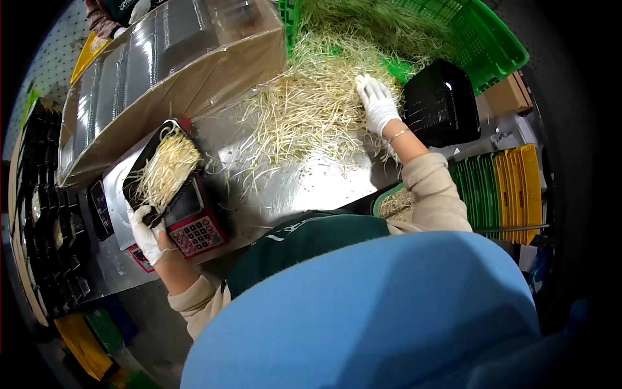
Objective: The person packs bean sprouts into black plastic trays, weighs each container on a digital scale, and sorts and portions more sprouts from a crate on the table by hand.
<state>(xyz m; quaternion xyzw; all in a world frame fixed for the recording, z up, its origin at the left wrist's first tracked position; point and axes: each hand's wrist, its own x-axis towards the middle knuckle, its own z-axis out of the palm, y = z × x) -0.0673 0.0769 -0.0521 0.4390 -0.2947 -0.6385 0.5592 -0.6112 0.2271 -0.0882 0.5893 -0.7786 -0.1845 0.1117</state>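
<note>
My left hand (148,235), in a white glove, grips the near edge of a black plastic tray (136,175). Long pale bean sprouts (170,165) fill the tray, which is tilted over a red scale with a keypad (194,235). Whether the tray rests on the scale, I cannot tell. My gloved right hand (378,105) lies on the right side of a large loose sprout pile (304,113), fingers stretched out and palm down. The pile spreads over a shiny metal table (317,188).
A green crate (495,48) holding more sprouts lies tipped behind the pile. Black trays (440,104) stand right of my right hand. A plastic-wrapped box (227,71) of clear lids fills the back left. Filled black trays (55,214) are stacked far left. Another person's gloved hand (139,10) shows at top left.
</note>
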